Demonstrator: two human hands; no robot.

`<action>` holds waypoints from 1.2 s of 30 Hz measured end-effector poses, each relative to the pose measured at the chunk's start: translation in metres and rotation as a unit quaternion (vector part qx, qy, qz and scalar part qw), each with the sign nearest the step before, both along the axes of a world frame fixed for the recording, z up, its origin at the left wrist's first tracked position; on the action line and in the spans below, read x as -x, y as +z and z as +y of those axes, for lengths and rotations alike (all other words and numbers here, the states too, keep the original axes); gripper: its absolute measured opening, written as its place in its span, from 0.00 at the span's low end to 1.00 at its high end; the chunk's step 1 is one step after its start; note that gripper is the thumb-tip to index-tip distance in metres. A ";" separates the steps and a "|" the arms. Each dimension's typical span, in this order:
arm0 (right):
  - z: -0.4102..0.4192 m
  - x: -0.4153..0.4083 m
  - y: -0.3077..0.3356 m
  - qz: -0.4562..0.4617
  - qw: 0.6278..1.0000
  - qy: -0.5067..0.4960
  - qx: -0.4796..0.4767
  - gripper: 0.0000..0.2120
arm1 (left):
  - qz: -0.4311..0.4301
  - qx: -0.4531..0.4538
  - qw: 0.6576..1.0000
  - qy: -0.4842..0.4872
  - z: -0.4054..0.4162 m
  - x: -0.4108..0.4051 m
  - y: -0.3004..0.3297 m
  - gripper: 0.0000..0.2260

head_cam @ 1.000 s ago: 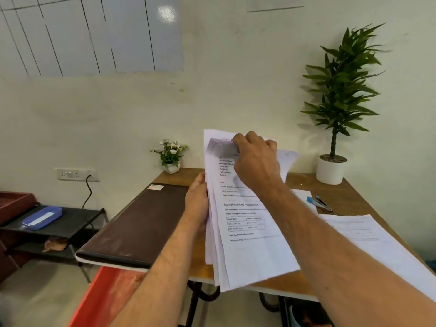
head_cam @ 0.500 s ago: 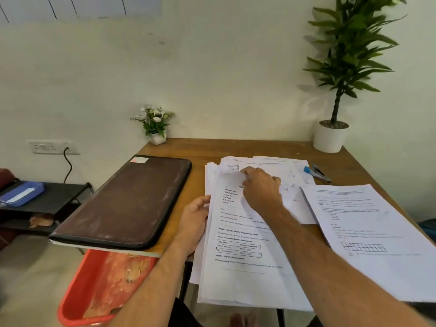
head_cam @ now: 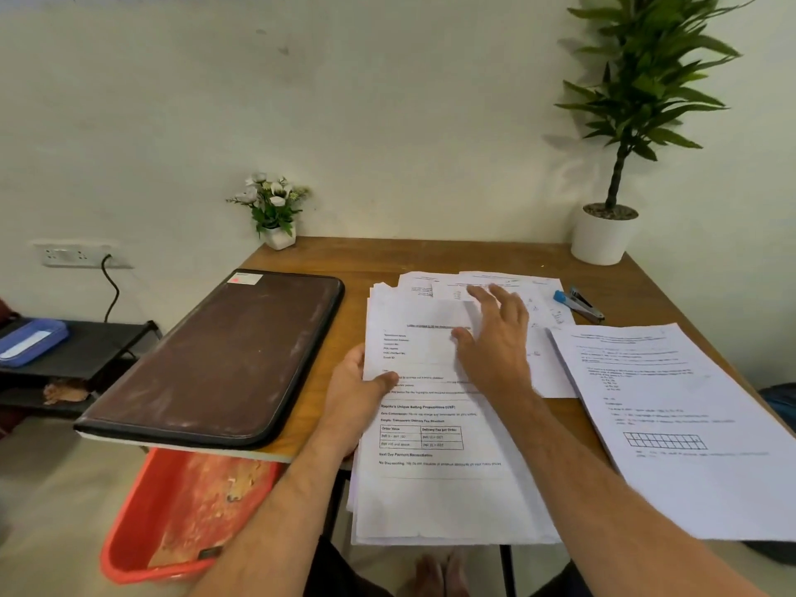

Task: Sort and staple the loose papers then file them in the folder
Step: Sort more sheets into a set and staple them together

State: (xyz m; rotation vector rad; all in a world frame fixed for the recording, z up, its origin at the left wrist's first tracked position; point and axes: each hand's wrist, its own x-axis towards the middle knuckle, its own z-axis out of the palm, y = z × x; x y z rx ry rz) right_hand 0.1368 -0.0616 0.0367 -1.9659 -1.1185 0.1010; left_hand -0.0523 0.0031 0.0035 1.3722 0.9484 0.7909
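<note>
The left hand pins the paper stack at its left edge, thumb on top — likely to stop it sliding off the table. The right hand hovers flat, fingers spread, holding nothing. The stapler and brown folder lie untouched.

I see the left hand gripping the left edge of the paper stack on the table, the right hand spread flat over it, folder at left, stapler and another stack at right.
</note>
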 end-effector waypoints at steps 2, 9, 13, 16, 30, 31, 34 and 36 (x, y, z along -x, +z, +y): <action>-0.016 -0.006 -0.001 0.068 0.997 -0.031 -0.003 0.30 | -0.075 0.041 0.996 0.005 0.001 0.006 -0.002 0.19; -0.041 -0.022 0.001 0.261 0.965 0.013 0.009 0.22 | -0.162 0.058 0.985 0.021 0.006 0.008 0.004 0.23; -0.046 -0.019 -0.009 0.310 0.948 0.071 -0.023 0.10 | -0.147 0.064 0.987 0.030 0.009 0.004 0.002 0.20; -0.047 -0.022 -0.015 0.291 0.954 0.076 -0.009 0.11 | -0.107 0.048 0.993 0.015 0.009 0.001 -0.002 0.18; -0.055 -0.016 -0.006 0.390 0.909 0.147 -0.020 0.09 | -0.119 0.096 0.988 0.032 0.006 0.003 0.004 0.14; -0.054 -0.016 -0.006 0.391 0.909 0.143 -0.029 0.09 | -0.127 0.118 0.985 0.024 0.006 0.004 0.009 0.14; -0.057 -0.013 0.002 0.396 0.907 0.128 -0.060 0.10 | -0.120 0.134 0.983 -0.037 0.002 0.004 0.023 0.13; -0.058 -0.013 0.017 0.398 0.905 0.124 -0.082 0.11 | -0.115 0.086 0.989 -0.037 -0.003 0.000 0.039 0.12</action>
